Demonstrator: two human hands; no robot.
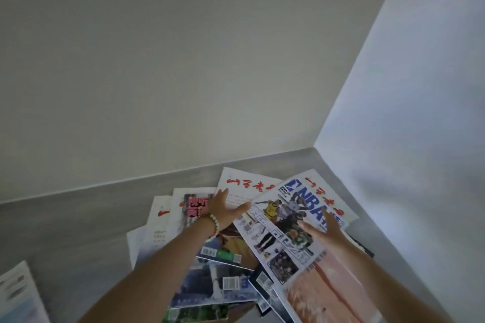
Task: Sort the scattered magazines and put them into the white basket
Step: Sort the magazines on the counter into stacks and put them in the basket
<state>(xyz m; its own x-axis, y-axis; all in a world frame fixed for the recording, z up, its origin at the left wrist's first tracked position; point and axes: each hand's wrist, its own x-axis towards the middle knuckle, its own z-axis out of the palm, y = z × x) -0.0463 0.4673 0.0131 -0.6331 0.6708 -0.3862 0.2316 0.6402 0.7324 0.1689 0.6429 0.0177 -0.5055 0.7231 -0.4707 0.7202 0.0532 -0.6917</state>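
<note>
Both hands, left hand (225,207) and right hand (324,227), hover open and empty over the NBA magazine (286,231); I judge gathering begins, next squaring the scattered pile (210,278).

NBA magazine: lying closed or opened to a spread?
Closed: the NBA magazine lies cover-up on the pile, right hand flat on it.

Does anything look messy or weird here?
Yes. The magazines lie in a jumbled pile on the grey floor in the corner, fanned at different angles and overlapping. The NBA magazine sits crooked on top, between the left hand and right hand. No white basket is in view.
</note>
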